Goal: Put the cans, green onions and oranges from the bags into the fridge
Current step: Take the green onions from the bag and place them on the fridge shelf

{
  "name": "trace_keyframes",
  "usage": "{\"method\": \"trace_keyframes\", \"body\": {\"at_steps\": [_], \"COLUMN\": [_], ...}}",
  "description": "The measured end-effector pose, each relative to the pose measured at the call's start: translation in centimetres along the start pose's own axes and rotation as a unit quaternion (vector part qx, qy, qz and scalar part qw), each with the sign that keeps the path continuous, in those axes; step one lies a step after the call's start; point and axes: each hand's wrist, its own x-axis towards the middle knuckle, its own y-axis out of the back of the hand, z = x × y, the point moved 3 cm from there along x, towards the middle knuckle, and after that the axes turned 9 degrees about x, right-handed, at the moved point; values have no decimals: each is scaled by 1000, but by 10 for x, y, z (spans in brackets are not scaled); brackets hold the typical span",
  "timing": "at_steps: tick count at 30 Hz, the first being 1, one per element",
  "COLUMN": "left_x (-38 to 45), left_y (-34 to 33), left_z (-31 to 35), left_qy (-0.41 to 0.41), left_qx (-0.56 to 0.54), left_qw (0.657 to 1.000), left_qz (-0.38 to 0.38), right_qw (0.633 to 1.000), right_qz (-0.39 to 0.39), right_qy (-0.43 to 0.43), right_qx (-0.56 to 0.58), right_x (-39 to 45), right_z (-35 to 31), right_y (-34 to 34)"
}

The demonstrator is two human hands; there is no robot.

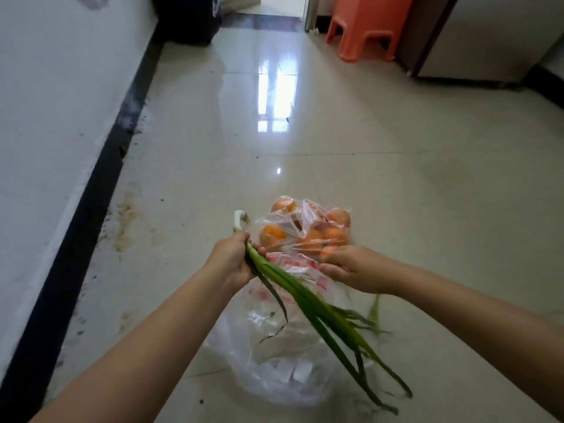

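My left hand (233, 259) grips a bunch of green onions (311, 300) near the white root end, which sticks up past my fist. The long green leaves trail down to the right over a clear plastic bag (283, 361) lying on the floor. My right hand (351, 268) pinches the red-printed rim of that bag. Just beyond both hands lies a second clear bag holding several oranges (308, 230). No cans can be made out.
Glossy tiled floor (396, 178) all around. A white wall with a black skirting board (91, 209) runs along the left. An orange plastic stool (363, 29) and a white cabinet or appliance (476, 38) stand at the far right. A doorway opens at the back.
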Motion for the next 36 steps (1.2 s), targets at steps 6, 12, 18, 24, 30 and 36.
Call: {"method": "trace_keyframes", "body": {"at_steps": [6,12,18,24,30,36], "left_x": [22,39,48,49,48,51], "left_y": [-2,5,15,19,7,-2], "left_z": [-6,-12,-34,-49,-51,-51], "left_qy": [-19,-76,-123,-166,-208,-236], "left_qx": [114,304,341,330,359,385], "left_qw": [992,942,917,911,890,873], "left_qz": [53,123,166,186,187,184], "right_qw": [986,968,945,973,967,960], "right_qz": [119,65,-60,-98,-196,243], "right_qy": [-104,-54,-141,-67,-98,-137], "right_qx": [-48,-238,-289,-200,-127,8], "right_x": [58,119,123,65,57,107], "right_z": [68,78,114,141,147,150], "right_y": [24,-5,-35,-74,-63,20]}}
